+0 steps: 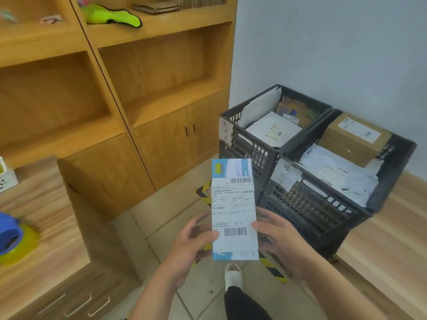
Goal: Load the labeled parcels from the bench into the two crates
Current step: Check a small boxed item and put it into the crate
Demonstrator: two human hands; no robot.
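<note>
A tall white and blue box parcel (233,209) with a shipping label and barcodes stands upright in front of me. My left hand (193,241) grips its lower left edge and my right hand (280,234) its lower right edge. Two black slatted crates stand to the right. The far crate (248,144) holds white mailers and a small carton. The near crate (323,209) holds a brown cardboard box (353,138) and white poly bags. The held parcel is left of the near crate, above the floor.
A wooden bench top (39,227) at left carries a blue and yellow tape roll (13,239) and a white holder. Wooden shelving and cabinets (143,100) fill the back. Another wooden surface (388,239) lies right of the crates. My foot (233,276) is on the tiled floor with yellow-black tape.
</note>
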